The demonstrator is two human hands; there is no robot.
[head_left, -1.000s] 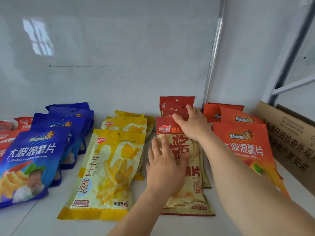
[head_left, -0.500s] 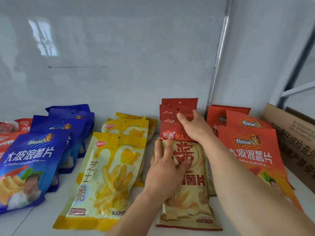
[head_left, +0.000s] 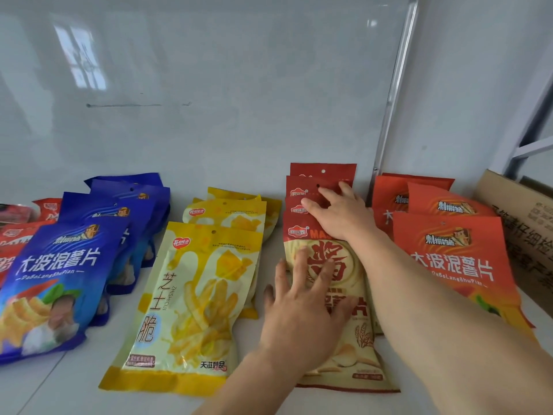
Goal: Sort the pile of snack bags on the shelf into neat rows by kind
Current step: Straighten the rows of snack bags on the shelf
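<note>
Snack bags [head_left: 326, 235] are lying in colour rows on the shelf [head_left: 74, 381] — left hand [head_left: 302, 316] pinning the red front bag flat, right hand [head_left: 341, 211] squaring the back ones, fingers spread wide, gripping nothing.

At the left, the glossy blue plastic snack bags [head_left: 57, 283] carried white lettering and a chip picture. The yellow-and-cream plastic bags [head_left: 191, 295] showed pale yellow sticks and a small red logo. Right of them, the dark-red-topped cream bags [head_left: 341, 295] bore large red characters. At the far right, the orange bags [head_left: 449, 259] had white lettering, beside a brown cardboard box [head_left: 520, 223] printed in black.
</note>
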